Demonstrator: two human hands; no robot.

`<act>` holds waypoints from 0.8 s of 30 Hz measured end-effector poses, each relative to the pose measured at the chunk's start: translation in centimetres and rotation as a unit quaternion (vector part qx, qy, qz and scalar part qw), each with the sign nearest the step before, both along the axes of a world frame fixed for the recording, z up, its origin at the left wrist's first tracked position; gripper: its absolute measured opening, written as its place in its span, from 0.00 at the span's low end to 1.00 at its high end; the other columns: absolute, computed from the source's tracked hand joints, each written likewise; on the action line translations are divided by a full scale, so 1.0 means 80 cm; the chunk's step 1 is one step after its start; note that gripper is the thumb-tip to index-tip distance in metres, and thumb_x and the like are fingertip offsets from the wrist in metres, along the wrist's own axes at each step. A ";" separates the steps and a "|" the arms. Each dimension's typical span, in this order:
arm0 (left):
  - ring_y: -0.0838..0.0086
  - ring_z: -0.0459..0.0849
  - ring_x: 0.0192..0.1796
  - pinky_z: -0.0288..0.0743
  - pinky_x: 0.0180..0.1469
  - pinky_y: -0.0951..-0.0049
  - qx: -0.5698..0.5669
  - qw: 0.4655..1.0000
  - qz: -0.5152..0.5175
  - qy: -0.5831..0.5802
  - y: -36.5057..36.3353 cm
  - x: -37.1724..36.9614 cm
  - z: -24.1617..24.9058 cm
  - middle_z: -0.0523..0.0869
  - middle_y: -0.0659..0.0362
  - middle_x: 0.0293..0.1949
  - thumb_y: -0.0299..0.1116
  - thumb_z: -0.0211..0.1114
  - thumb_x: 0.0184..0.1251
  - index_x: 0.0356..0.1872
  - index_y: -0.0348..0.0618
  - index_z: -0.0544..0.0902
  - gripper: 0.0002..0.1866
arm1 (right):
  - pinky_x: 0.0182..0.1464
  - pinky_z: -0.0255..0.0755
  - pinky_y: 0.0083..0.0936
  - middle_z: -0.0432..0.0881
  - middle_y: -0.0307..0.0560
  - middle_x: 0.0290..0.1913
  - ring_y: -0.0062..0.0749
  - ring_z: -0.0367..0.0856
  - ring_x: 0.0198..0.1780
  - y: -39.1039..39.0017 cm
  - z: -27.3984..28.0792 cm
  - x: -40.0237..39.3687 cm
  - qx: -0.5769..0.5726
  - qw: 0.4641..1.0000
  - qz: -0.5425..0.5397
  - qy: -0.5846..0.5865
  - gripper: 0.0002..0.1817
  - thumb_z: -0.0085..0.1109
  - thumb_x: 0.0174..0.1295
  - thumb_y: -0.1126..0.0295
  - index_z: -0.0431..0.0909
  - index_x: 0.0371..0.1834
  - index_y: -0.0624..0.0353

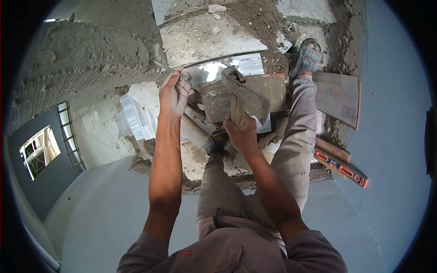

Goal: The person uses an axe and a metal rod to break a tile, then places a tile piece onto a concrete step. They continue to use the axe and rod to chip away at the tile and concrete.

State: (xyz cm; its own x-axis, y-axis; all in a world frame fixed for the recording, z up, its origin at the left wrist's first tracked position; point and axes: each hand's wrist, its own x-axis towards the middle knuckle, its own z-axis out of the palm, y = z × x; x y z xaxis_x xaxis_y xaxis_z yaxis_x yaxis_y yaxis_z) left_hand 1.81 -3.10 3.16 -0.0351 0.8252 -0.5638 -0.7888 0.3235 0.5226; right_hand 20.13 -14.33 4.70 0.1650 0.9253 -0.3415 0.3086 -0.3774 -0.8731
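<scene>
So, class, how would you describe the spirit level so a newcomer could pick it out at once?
Find the person's right trouser leg, then look just right of it, towards the smooth blue-grey surface on the picture's right. The spirit level lies slanting there, next to a plain brown strip; unlike the strip, it has bright orange-red markings.

A building site, apparently inside an unfinished room, shows in the rough, cement-coated ledge [86, 63], loose soil [257, 20], broken slabs [200, 38], a wood-patterned tile [334, 95], an orange-marked spirit level [341, 168], a dirt-caked hand tool [248, 94] and a ladder-like frame [71, 136] near a window opening [40, 152].
</scene>
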 end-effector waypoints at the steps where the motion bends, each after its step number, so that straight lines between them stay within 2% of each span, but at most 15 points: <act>1: 0.73 0.75 0.33 0.70 0.34 0.77 -0.006 1.000 0.007 -0.007 0.003 0.001 0.000 0.77 0.55 0.30 0.27 0.51 0.61 0.42 0.31 0.71 0.11 | 0.27 0.65 0.21 0.73 0.40 0.21 0.20 0.69 0.22 0.001 -0.001 0.002 -0.001 1.000 -0.003 0.003 0.06 0.54 0.45 0.74 0.72 0.27 0.63; 3: 0.73 0.74 0.31 0.69 0.32 0.77 -0.016 1.000 0.022 -0.003 0.008 0.004 0.001 0.77 0.54 0.30 0.28 0.50 0.62 0.42 0.32 0.71 0.11 | 0.25 0.65 0.20 0.73 0.39 0.19 0.20 0.68 0.20 0.006 0.000 0.005 0.020 1.000 -0.020 0.008 0.07 0.54 0.45 0.74 0.72 0.27 0.64; 7: 0.75 0.74 0.33 0.70 0.35 0.78 0.006 1.000 -0.012 0.021 0.003 0.017 0.003 0.76 0.56 0.33 0.29 0.50 0.62 0.44 0.32 0.70 0.12 | 0.24 0.64 0.18 0.73 0.39 0.20 0.19 0.68 0.20 0.019 0.020 0.011 0.014 0.998 -0.046 0.034 0.08 0.55 0.45 0.74 0.72 0.30 0.64; 9: 0.73 0.75 0.31 0.72 0.33 0.78 0.014 0.999 -0.017 0.043 -0.005 0.030 0.015 0.77 0.54 0.29 0.27 0.51 0.61 0.41 0.32 0.71 0.10 | 0.22 0.64 0.17 0.72 0.39 0.20 0.18 0.68 0.19 0.017 0.011 0.013 -0.006 0.989 -0.077 0.128 0.10 0.55 0.45 0.76 0.71 0.32 0.64; 12: 0.73 0.76 0.31 0.74 0.35 0.77 -0.011 0.999 0.017 0.043 -0.007 0.034 0.022 0.77 0.54 0.29 0.27 0.52 0.61 0.41 0.32 0.71 0.10 | 0.20 0.63 0.16 0.72 0.39 0.21 0.18 0.68 0.19 0.021 0.024 0.018 -0.018 0.972 -0.116 0.204 0.10 0.55 0.45 0.77 0.70 0.33 0.63; 19: 0.74 0.77 0.32 0.75 0.33 0.79 -0.017 0.996 0.008 0.083 0.002 0.033 0.009 0.77 0.54 0.29 0.27 0.51 0.62 0.40 0.32 0.70 0.09 | 0.18 0.62 0.16 0.71 0.40 0.21 0.18 0.67 0.17 0.016 0.011 0.026 -0.017 0.972 -0.118 0.202 0.10 0.53 0.46 0.79 0.69 0.34 0.63; 21: 0.73 0.76 0.36 0.70 0.37 0.78 -0.008 0.994 -0.029 0.105 0.006 0.040 0.005 0.77 0.56 0.34 0.29 0.49 0.63 0.41 0.37 0.71 0.09 | 0.18 0.61 0.16 0.70 0.40 0.20 0.19 0.67 0.16 0.016 0.015 0.024 -0.027 0.965 -0.144 0.216 0.11 0.52 0.47 0.80 0.67 0.35 0.64; 24: 0.73 0.77 0.37 0.70 0.37 0.77 -0.035 0.993 0.009 0.111 0.026 0.053 0.010 0.77 0.56 0.34 0.29 0.49 0.63 0.41 0.37 0.70 0.09 | 0.17 0.61 0.16 0.70 0.40 0.20 0.20 0.67 0.15 0.022 0.028 0.025 -0.043 0.952 -0.171 0.251 0.10 0.51 0.47 0.81 0.67 0.34 0.64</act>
